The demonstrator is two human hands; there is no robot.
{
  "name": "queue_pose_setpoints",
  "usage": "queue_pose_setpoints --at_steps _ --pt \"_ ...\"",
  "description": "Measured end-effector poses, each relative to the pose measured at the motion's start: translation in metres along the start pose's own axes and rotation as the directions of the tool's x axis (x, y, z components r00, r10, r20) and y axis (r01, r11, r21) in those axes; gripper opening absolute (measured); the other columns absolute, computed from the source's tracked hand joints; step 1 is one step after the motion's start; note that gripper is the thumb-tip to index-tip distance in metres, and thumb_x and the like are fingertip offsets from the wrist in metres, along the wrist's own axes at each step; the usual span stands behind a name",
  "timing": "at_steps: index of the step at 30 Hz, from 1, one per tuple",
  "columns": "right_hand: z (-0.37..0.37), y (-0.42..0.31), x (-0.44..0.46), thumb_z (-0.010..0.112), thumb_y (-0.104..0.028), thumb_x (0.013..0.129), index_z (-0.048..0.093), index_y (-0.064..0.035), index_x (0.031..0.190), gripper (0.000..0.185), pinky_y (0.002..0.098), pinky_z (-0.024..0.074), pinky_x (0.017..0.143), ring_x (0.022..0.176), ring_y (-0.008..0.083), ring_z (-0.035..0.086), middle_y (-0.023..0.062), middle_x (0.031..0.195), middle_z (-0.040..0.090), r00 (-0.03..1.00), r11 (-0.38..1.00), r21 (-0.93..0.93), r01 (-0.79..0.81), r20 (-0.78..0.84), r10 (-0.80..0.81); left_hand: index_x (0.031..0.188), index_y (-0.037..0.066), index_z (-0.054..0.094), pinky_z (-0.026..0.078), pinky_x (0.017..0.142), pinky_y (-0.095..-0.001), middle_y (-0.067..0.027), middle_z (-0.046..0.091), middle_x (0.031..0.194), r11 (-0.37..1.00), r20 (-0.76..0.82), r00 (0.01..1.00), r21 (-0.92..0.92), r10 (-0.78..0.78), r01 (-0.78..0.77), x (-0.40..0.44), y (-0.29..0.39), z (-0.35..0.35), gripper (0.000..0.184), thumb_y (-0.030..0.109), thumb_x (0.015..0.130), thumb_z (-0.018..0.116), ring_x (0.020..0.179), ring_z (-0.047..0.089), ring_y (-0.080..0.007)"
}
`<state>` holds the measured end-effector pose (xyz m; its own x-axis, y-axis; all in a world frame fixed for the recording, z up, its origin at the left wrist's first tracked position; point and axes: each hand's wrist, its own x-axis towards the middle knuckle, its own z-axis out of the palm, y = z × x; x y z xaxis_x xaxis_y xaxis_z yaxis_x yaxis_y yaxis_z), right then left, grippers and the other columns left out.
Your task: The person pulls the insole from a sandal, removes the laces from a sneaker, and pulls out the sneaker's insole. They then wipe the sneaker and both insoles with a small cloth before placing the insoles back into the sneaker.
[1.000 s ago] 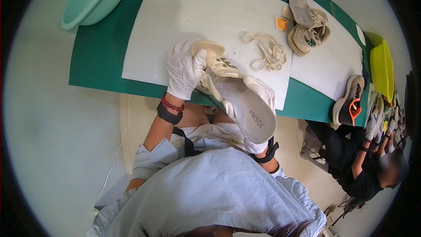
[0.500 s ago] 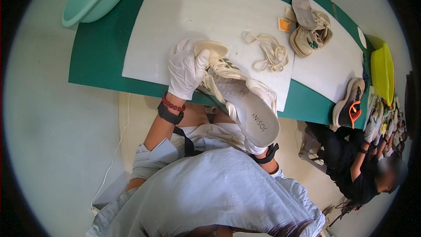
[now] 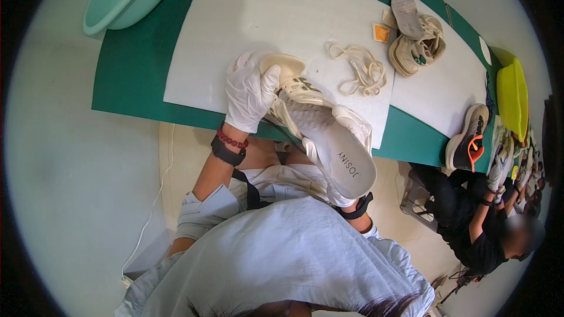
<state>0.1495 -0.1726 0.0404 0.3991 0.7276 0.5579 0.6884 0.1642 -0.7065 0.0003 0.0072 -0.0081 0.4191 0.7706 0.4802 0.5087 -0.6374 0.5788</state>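
Observation:
White-gloved, my left hand [image 3: 248, 91] is closed on the toe end of a cream shoe [image 3: 302, 91] at the front edge of the table. A grey insole [image 3: 338, 152] marked "JOSINY" lies lengthwise in the shoe's opening, its heel end sticking out over the back. My right hand [image 3: 339, 195], also gloved, is at the heel end, mostly hidden beneath shoe and insole; its fingers do not show clearly. Cream laces [image 3: 367, 73] lie loose on the white sheet to the right of the shoe.
On the green table [image 3: 129, 76], a second cream shoe [image 3: 417, 53] with a loose insole [image 3: 406, 14] stands back right, near an orange packet [image 3: 380, 33]. Also there: a black-orange shoe [image 3: 468, 141], mint basin [image 3: 126, 0], yellow basin [image 3: 512, 97]. A person in black [image 3: 470, 217] sits right.
The insole's heel end has shifted slightly right relative to the shoe. The camera view has moved a little. My left hand keeps its hold on the toe; the co-worker's hands have moved slightly.

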Motion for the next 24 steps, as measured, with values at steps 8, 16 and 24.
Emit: queue_pose_setpoints --at_steps 8,16,24 --pt "-0.0017 -0.0027 -0.0028 0.094 -0.023 0.070 0.066 0.0003 0.124 0.065 0.0412 0.0509 0.097 0.110 0.0348 0.065 0.0180 0.120 0.068 0.999 0.999 -0.024 -0.030 0.016 0.031 0.111 0.004 0.069 0.045 0.091 -0.0480 -0.0171 0.069 0.103 1.000 0.017 1.000 0.009 -0.010 0.010 -0.0013 -0.0033 0.0014 0.042 0.043 0.102 0.055 0.102 0.062 -0.0387" --pt "-0.0038 -0.0017 -0.0067 0.094 -0.026 0.071 0.065 0.0004 0.124 0.066 0.0415 0.0509 0.097 0.110 0.0349 0.065 0.0182 0.121 0.067 0.998 0.997 -0.053 -0.047 0.037 0.049 0.111 0.004 0.069 0.045 0.092 -0.0476 -0.0175 0.069 0.103 1.000 0.011 1.000 0.007 -0.023 0.023 -0.0008 0.0019 0.0001 0.044 0.045 0.103 0.053 0.103 0.062 -0.0390" --pt "-0.0044 -0.0037 -0.0060 0.094 -0.026 0.071 0.066 0.0000 0.123 0.065 0.0417 0.0509 0.097 0.109 0.0352 0.065 0.0183 0.120 0.068 0.998 0.996 -0.078 -0.043 0.044 0.047 0.111 0.004 0.069 0.045 0.092 -0.0483 -0.0181 0.069 0.103 1.000 0.017 1.000 0.012 -0.022 0.022 -0.0015 -0.0008 0.0021 0.046 0.046 0.103 0.053 0.102 0.062 -0.0397"
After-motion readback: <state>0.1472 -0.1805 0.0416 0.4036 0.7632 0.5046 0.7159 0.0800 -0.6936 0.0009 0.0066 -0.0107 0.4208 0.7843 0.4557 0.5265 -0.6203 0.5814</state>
